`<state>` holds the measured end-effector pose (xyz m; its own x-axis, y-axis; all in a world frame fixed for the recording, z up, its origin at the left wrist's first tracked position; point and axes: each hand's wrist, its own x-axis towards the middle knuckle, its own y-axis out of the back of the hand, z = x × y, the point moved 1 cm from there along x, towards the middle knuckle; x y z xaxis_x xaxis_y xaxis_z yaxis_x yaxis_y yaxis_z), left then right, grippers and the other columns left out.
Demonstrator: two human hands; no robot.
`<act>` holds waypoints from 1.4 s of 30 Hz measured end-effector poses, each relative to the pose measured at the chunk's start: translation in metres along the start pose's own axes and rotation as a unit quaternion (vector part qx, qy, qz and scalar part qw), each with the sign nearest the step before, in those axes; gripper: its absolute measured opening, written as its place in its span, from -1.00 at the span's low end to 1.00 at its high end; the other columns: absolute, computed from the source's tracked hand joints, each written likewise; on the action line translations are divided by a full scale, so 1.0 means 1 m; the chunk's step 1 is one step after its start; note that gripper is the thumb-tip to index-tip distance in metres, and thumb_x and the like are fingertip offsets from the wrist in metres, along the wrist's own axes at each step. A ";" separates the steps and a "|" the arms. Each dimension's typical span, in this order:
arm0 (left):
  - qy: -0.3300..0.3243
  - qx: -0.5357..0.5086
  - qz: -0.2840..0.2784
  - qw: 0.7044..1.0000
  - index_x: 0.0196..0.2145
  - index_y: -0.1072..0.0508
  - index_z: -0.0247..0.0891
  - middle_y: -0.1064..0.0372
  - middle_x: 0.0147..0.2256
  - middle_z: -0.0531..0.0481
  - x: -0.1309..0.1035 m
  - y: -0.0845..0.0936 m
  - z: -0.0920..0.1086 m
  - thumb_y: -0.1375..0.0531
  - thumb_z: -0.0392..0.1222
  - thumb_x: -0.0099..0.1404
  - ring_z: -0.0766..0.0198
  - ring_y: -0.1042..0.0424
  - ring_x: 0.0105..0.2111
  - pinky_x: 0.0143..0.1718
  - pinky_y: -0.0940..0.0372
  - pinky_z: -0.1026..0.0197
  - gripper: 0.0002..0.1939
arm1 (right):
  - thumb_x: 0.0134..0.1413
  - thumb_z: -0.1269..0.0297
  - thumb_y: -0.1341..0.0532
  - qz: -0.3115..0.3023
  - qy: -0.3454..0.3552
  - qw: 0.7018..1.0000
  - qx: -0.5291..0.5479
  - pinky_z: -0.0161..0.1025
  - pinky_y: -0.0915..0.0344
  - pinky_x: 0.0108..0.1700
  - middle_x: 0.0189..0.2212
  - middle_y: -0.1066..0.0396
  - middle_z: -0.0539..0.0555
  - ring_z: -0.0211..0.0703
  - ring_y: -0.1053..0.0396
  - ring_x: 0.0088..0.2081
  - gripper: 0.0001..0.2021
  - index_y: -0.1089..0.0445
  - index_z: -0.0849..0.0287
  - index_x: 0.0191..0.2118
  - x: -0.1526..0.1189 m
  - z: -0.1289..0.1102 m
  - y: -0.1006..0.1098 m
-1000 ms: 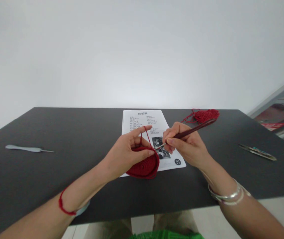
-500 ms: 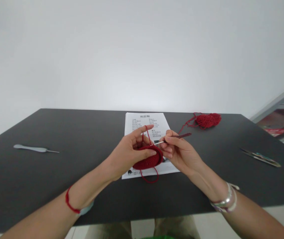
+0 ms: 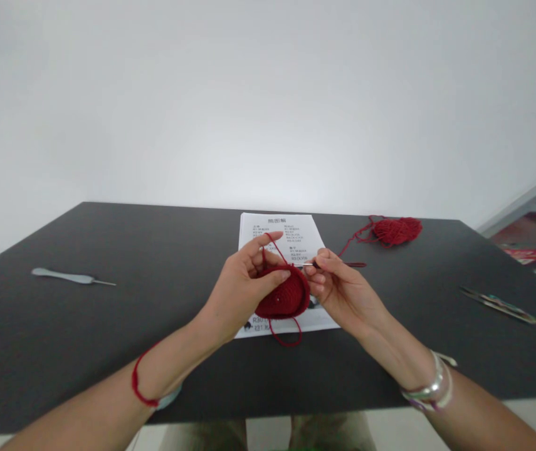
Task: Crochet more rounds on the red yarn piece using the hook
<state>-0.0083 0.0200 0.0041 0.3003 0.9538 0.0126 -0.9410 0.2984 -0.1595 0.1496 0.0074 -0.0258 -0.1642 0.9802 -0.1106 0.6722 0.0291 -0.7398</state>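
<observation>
A round, cupped red crochet piece [image 3: 284,297] is pinched in my left hand [image 3: 239,288], thumb on its near face. Red yarn loops over the raised left index finger and runs down to the top edge of the piece. My right hand [image 3: 347,291] is closed on a thin crochet hook [image 3: 356,264] with a dark red handle. The metal shaft points left, and its tip is at the upper right edge of the piece, too small to make out clearly. A loose loop of yarn hangs below the piece.
Printed sheets [image 3: 317,235] lie under the hands on the dark table [image 3: 164,250]. A red yarn ball [image 3: 397,231] sits at the back right. A grey-handled hook [image 3: 63,275] lies at left, small metal scissors or tweezers [image 3: 498,304] at right.
The crochet piece has tilted to show more of its face. The hook has turned nearly level, its handle end lower. The whole view has shifted slightly.
</observation>
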 end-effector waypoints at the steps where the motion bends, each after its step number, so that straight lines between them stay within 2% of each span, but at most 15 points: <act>1: 0.006 -0.005 -0.003 1.000 0.04 -0.34 -0.29 -0.41 -0.46 0.12 0.000 0.000 0.000 -0.31 -0.33 0.02 0.37 -0.37 -0.47 -0.39 -0.23 0.32 -0.42 | -0.16 0.41 -0.38 -0.003 0.009 1.000 -0.008 -0.50 -0.31 -0.56 -0.60 -0.43 -0.04 -0.42 -0.29 -0.60 -0.76 -0.26 0.18 -0.56 -0.001 0.000 -0.001; 9: 0.044 -0.073 -0.025 0.996 0.02 -0.34 -0.29 -0.40 -0.48 0.15 0.003 0.002 -0.004 -0.34 -0.35 -0.01 0.43 -0.34 -0.51 -0.42 -0.21 0.35 -0.40 | -0.06 0.40 -0.33 -0.007 0.150 0.984 -0.100 -0.46 -0.29 -0.57 -0.54 -0.49 -0.03 -0.37 -0.32 -0.59 -0.80 -0.26 0.14 -0.51 -0.012 0.000 -0.010; 14: 0.039 -0.071 -0.027 0.996 0.05 -0.31 -0.30 -0.42 -0.48 0.14 0.003 0.002 -0.003 -0.33 -0.33 0.02 0.42 -0.36 -0.50 -0.41 -0.22 0.34 -0.40 | -0.07 0.37 -0.33 -0.002 0.153 0.980 -0.127 -0.44 -0.24 -0.60 -0.56 -0.47 -0.03 -0.36 -0.29 -0.61 -0.80 -0.26 0.14 -0.52 -0.014 -0.002 -0.011; 22: 0.018 0.000 -0.014 1.000 0.08 -0.29 -0.30 -0.44 -0.46 0.12 0.000 0.001 0.000 -0.32 -0.29 0.04 0.38 -0.38 -0.47 -0.38 -0.24 0.32 -0.38 | -0.10 0.43 -0.30 -0.006 0.197 0.967 -0.164 -0.42 -0.16 -0.57 -0.60 -0.40 -0.07 -0.38 -0.24 -0.61 -0.83 -0.28 0.16 -0.54 -0.012 -0.004 -0.010; 34: 0.002 0.046 -0.030 0.998 0.09 -0.26 -0.34 -0.45 -0.46 0.12 0.000 0.000 0.002 -0.28 -0.33 0.06 0.39 -0.40 -0.45 -0.38 -0.25 0.34 -0.38 | -0.16 0.44 -0.32 -0.028 0.210 0.961 -0.178 -0.43 -0.10 -0.61 -0.63 -0.37 -0.07 -0.38 -0.20 -0.64 -0.80 -0.25 0.17 -0.58 -0.009 -0.014 -0.009; 42: -0.017 0.056 -0.039 0.998 0.11 -0.26 -0.30 -0.44 -0.46 0.14 0.001 0.001 -0.001 -0.28 -0.34 0.07 0.38 -0.40 -0.43 -0.33 -0.25 0.31 -0.37 | -0.15 0.41 -0.35 -0.039 0.143 0.978 -0.150 -0.45 -0.21 -0.59 -0.61 -0.44 -0.05 -0.40 -0.26 -0.64 -0.84 -0.33 0.19 -0.55 -0.008 -0.005 -0.010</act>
<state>-0.0091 0.0210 0.0031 0.3700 0.9274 0.0547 -0.9270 0.3724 -0.0451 0.1477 0.0000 -0.0141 -0.0430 0.9863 0.1596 0.8538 0.1192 -0.5068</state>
